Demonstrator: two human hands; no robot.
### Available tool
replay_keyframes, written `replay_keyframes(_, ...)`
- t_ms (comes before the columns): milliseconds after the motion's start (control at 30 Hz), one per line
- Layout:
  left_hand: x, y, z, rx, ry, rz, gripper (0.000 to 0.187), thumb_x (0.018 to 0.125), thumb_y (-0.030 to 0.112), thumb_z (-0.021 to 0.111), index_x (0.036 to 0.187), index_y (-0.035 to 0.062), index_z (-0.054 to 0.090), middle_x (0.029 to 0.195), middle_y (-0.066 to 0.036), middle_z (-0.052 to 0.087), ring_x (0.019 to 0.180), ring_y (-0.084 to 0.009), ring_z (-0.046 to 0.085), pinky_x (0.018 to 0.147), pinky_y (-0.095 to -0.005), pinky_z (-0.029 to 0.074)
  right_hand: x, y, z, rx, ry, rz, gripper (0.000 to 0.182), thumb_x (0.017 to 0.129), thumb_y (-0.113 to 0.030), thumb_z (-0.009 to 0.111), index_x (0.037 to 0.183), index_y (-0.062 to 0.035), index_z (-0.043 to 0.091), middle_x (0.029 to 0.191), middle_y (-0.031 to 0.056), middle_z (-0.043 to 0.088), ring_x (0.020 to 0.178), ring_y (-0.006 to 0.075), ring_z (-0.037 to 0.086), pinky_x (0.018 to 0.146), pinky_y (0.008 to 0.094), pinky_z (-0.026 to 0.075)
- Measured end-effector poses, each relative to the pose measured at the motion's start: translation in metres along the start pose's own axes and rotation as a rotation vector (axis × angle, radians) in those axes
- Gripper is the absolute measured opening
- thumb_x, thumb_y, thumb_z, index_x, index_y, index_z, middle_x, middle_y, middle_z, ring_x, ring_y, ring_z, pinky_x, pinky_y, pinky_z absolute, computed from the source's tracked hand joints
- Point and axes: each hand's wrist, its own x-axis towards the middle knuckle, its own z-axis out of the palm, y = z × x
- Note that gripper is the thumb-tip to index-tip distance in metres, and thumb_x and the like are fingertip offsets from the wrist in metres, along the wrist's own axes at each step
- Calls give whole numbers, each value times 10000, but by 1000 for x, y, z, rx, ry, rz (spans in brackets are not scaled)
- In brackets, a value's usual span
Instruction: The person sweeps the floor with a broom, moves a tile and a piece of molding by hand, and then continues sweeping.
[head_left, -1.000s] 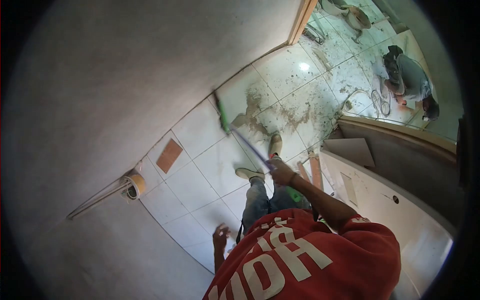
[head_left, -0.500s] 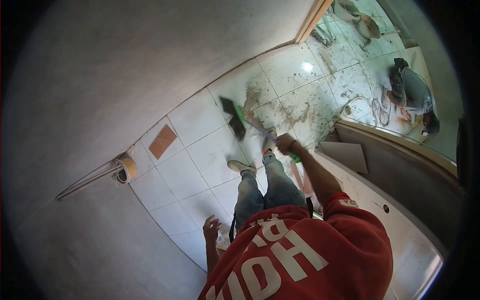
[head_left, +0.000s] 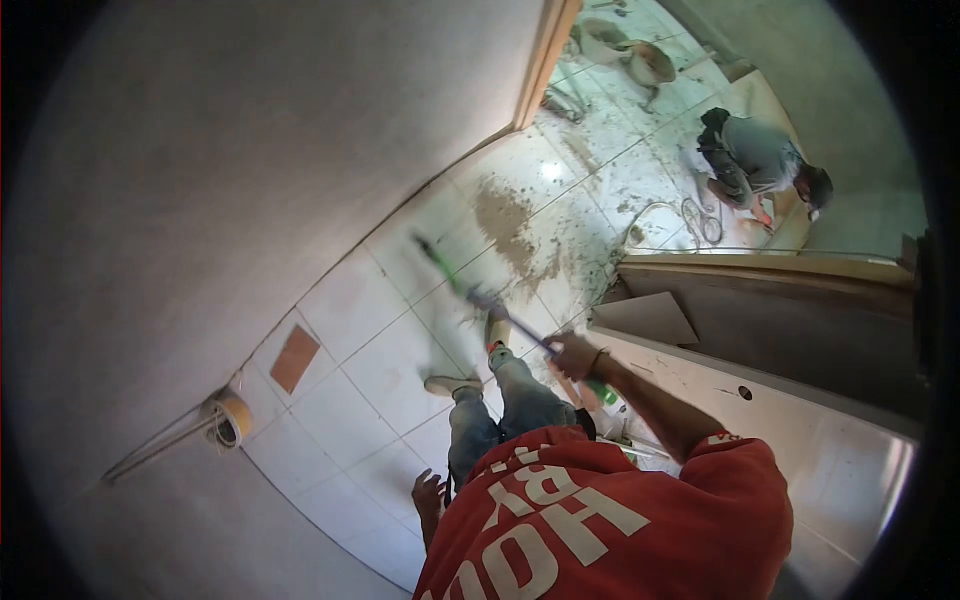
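Observation:
My right hand [head_left: 572, 357] is wrapped around the purple handle of a broom [head_left: 522, 325]. Its green end and dark bristles reach out ahead of my feet, blurred by motion, over the white tiled floor [head_left: 340, 385]. Beside the bristles lies a patch of brown dirt [head_left: 503, 215] spread over the tiles. At my left side, my left hand [head_left: 428, 492] hangs with loosely bent fingers and nothing in it.
A brown tile [head_left: 295, 359] lies near the left wall, by a yellowish bucket [head_left: 232, 418] holding long rods. Past the doorway, another person [head_left: 755, 160] crouches near a coiled cord [head_left: 703, 220] and basins [head_left: 650, 63]. A white panel [head_left: 720, 375] borders my right.
The broom head has swung, now appearing edge-on near the left wall. My view has shifted, moving the doorway and the crouching person leftward.

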Motion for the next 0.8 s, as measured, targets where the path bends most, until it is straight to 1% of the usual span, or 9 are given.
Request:
replay_keyframes(100,12,34,6,102,-57,77,457,879,157,630,1317,44,568,1035,-130,693,829,-229,698,681,-331,519,0,-18,37,594,-342,281,392,853,-67,597,1239,-88,661,731,103,685,511,180,642,476,334,543)
replay_keyframes(267,4,103,10,302,-103,220,447,911,187,609,1335,57,554,1073,-116,687,910,-236,705,737,-346,529,73,51,108,277,-445,184,298,786,-94,642,1067,-60,736,730,95,713,561,233,674,488,364,529)
replay_keyframes(300,5,114,8,358,-104,236,450,912,188,607,1338,56,549,1083,-119,685,921,-238,704,753,-353,530,87,66,106,292,-419,165,298,786,-94,642,1067,-60,736,730,95,713,561,233,674,488,364,529)
replay_keyframes(367,8,135,-1,387,-98,269,449,912,188,607,1337,54,549,1085,-123,684,919,-238,704,760,-358,530,98,101,99,-876,-253,-318,215,725,-194,685,899,-101,772,769,86,733,653,274,700,596,426,556)
replay_keyframes(433,14,150,-15,418,-90,284,448,913,188,607,1336,52,548,1086,-127,684,916,-238,704,767,-363,529,90,106,53,-1006,-291,-229,244,806,-248,674,899,-41,763,772,104,739,674,269,722,680,380,587)
replay_keyframes(500,25,156,-21,428,-87,265,443,907,183,618,1329,63,555,1073,-126,681,902,-230,704,765,-363,529,122,204,46,-900,-103,-335,164,681,-244,682,767,-132,765,789,96,739,703,293,706,673,430,567)
replay_keyframes(567,35,166,-24,478,-134,256,439,905,178,622,1325,71,559,1062,-122,679,897,-227,704,766,-365,528,72,128,12,-317,56,231,238,737,-265,726,830,-49,758,740,83,742,618,274,717,693,385,596)
replay_keyframes(633,48,176,-27,530,-180,254,434,902,173,626,1322,80,563,1051,-118,677,893,-224,703,766,-368,528,29,62,-2,-104,229,485,259,745,-226,702,870,0,725,833,171,738,759,299,738,759,410,597)
replay_keyframes(800,87,202,-35,660,-314,340,460,899,177,622,1342,74,555,1035,-112,701,875,-245,721,693,-345,537,14,75,58,-233,612,327,368,737,-174,648,1042,31,670,1028,268,680,992,400,672,877,449,553)
